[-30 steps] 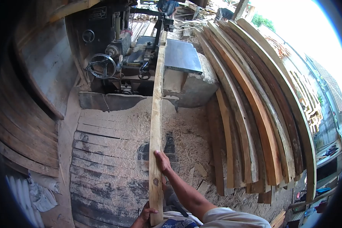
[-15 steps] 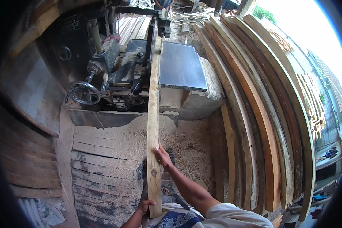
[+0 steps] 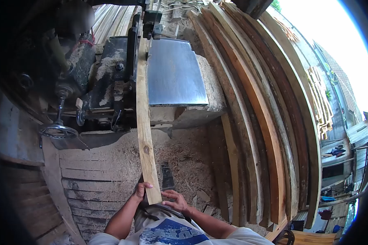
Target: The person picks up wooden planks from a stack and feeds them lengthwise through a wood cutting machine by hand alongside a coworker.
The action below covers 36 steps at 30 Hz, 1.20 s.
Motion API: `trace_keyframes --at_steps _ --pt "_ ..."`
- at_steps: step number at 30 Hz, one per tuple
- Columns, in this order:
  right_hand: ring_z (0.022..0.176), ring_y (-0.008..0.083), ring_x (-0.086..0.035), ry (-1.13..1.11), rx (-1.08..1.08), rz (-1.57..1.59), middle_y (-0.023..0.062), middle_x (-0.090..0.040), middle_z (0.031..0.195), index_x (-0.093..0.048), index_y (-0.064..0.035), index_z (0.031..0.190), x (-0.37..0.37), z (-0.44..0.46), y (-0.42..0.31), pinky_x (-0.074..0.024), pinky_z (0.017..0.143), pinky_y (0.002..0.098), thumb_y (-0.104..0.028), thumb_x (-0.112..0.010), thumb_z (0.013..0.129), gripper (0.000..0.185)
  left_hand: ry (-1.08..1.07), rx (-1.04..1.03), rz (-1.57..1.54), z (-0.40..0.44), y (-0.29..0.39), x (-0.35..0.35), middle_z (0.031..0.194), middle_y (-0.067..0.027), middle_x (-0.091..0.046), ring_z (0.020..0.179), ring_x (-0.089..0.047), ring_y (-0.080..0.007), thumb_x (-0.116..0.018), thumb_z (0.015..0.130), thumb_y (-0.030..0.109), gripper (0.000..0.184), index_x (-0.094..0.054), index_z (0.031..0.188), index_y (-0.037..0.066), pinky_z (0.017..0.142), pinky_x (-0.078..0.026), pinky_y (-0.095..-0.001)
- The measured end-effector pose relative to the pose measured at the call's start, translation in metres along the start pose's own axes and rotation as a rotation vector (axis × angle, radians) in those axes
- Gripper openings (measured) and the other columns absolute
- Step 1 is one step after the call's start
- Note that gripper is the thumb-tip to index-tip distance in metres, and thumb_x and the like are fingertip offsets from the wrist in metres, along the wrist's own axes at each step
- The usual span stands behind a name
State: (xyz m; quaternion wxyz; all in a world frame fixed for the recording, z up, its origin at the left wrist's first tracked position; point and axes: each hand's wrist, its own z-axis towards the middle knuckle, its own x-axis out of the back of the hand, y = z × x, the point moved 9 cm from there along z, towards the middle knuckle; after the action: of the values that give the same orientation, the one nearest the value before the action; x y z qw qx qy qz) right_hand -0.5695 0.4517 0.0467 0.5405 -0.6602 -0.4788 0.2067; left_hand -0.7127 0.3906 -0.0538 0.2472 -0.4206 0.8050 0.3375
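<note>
A long wooden plank [image 3: 144, 122] runs from the machine's metal table down to my body, its near end between my hands. My left hand [image 3: 143, 190] grips the plank's left edge near that end, thumb on top. On the other side, my right hand [image 3: 176, 200] is beside the plank's right edge with its fingers apart. The plank's far part lies along the left side of the shiny table plate [image 3: 176, 75], passing the dark upright blade guide [image 3: 150, 24].
A handwheel [image 3: 59, 131] projects from the machine at the left. Long sawn boards [image 3: 270, 118] lean in a row at the right. Sawdust covers the slatted floor [image 3: 94, 175] below the plank. A roof post [image 3: 253, 6] stands at the top right.
The plank has moved forward past the blade guide. My left hand has gone forward with it, and my right hand has come back near its end and spread its fingers. The view is closer to the machine.
</note>
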Motion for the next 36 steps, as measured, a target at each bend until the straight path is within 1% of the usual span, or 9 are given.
trace_keyframes --at_steps 12,15,16,20,25,31,32,35,36 --pt "0.09 0.0117 -0.062 0.661 0.002 0.358 0.0057 -0.07 0.093 -0.077 -0.0003 0.107 0.06 0.21 -0.031 -0.0484 0.081 0.0257 -0.009 -0.082 0.085 0.024 0.103 -0.276 0.096 0.13 0.245 -0.03 0.096 -0.0087 -0.065 0.087 -0.065 -0.0228 -0.072 0.079 0.046 0.055 -0.062 0.113 0.003 0.08 -0.054 -0.0383" --pt "0.087 0.011 -0.062 0.715 -0.002 0.293 0.0061 -0.069 0.088 -0.078 0.0001 0.102 0.084 0.264 -0.048 -0.0483 0.079 0.0251 -0.012 -0.082 0.085 0.022 0.453 -0.545 0.122 0.129 0.292 -0.005 0.108 -0.0124 -0.06 0.101 -0.061 -0.0213 -0.071 0.084 0.055 0.069 -0.054 0.119 -0.001 0.085 -0.051 -0.0349" --pt "0.086 0.011 -0.062 0.735 0.001 0.269 0.0067 -0.069 0.087 -0.079 0.0002 0.101 0.091 0.279 -0.056 -0.0484 0.079 0.0253 -0.014 -0.082 0.085 0.021 0.449 -0.615 0.196 0.12 0.3 -0.005 0.119 -0.0139 -0.057 0.11 -0.056 -0.018 -0.069 0.089 0.053 0.063 -0.05 0.118 -0.001 0.089 -0.048 -0.0333" --pt "0.087 0.0137 -0.065 0.807 0.051 0.168 0.0098 -0.071 0.086 -0.079 -0.0001 0.097 0.113 0.337 -0.075 -0.0494 0.08 0.029 -0.023 -0.079 0.088 0.024 0.704 -0.876 0.371 0.08 0.318 -0.004 0.094 -0.0084 -0.064 0.091 -0.063 -0.0179 -0.073 0.092 0.034 0.045 -0.052 0.111 -0.001 0.086 -0.049 -0.0308" --pt "0.124 0.0282 -0.059 0.609 -0.018 0.323 0.0185 -0.065 0.131 -0.065 -0.0104 0.135 0.131 0.428 -0.06 -0.0433 0.104 0.0393 -0.039 -0.07 0.094 0.049 0.62 -1.002 0.978 0.06 0.365 -0.048 0.089 -0.0106 -0.067 0.084 -0.066 -0.0238 -0.073 0.09 0.032 0.032 -0.061 0.099 0.004 0.077 -0.053 -0.0352" --pt "0.152 0.0397 -0.02 0.105 -0.305 0.694 0.0151 -0.025 0.166 -0.004 -0.0258 0.164 0.102 0.407 -0.049 -0.022 0.115 0.0634 -0.051 -0.064 0.095 0.095 0.038 -1.109 2.129 0.073 0.388 -0.085 0.068 -0.0096 -0.066 0.068 -0.068 -0.0323 -0.068 0.09 0.042 0.04 -0.066 0.068 0.009 0.066 -0.055 -0.0419" --pt "0.151 0.0396 -0.023 0.095 -0.37 0.694 0.0159 -0.027 0.165 -0.007 -0.0253 0.164 0.088 0.387 -0.025 -0.0236 0.115 0.0616 -0.05 -0.064 0.095 0.093 -0.073 -1.26 2.179 0.079 0.385 -0.078 0.057 -0.0063 -0.062 0.057 -0.066 -0.0289 -0.068 0.09 0.041 0.043 -0.062 0.058 0.012 0.06 -0.054 -0.0418" --pt "0.145 0.0368 -0.034 0.073 -0.566 0.695 0.0093 -0.034 0.163 -0.02 -0.0268 0.163 0.038 0.3 0.072 -0.0313 0.113 0.0571 -0.043 -0.066 0.097 0.082 -0.289 -0.81 2.636 0.115 0.367 -0.037 0.066 -0.0082 -0.068 0.065 -0.07 -0.0272 -0.06 0.094 0.046 0.046 -0.067 0.064 0.012 0.063 -0.056 -0.0394" --pt "0.144 0.0364 -0.036 0.083 -0.66 0.708 0.0076 -0.036 0.162 -0.023 -0.0256 0.162 0.025 0.262 0.105 -0.0317 0.113 0.0567 -0.042 -0.066 0.096 0.08 -0.358 -0.91 2.684 0.116 0.362 -0.035 0.062 -0.0061 -0.067 0.061 -0.069 -0.025 -0.062 0.093 0.042 0.042 -0.067 0.063 0.013 0.061 -0.055 -0.0386"
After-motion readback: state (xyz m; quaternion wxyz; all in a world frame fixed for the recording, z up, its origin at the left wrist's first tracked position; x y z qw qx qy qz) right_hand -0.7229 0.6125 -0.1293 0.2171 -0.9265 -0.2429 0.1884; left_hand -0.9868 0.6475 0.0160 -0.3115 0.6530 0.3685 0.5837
